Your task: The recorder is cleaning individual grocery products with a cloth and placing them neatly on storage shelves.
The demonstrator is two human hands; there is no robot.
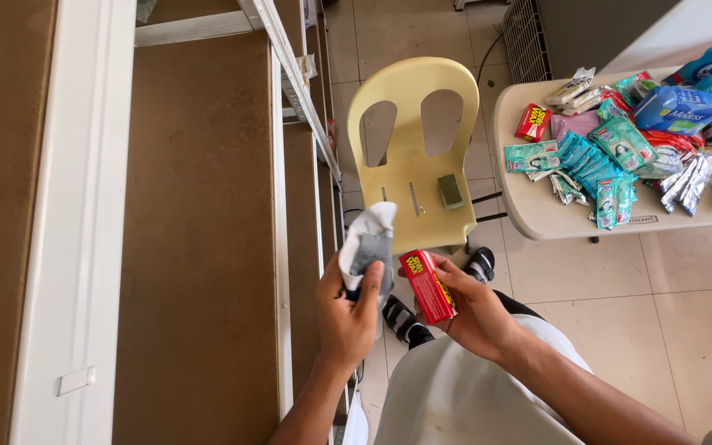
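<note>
The person wears a white top [463, 395] over dark bottoms [514, 305], and black sandals [405, 320] with pale stripes across the straps. Both forearms are bare, without sleeves.

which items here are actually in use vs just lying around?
In use:
left hand holding a cloth
right hand holding a red box

Lying about:
yellow chair with a small block on its seat
table piled with packets
second red box on the table
shelves
</note>
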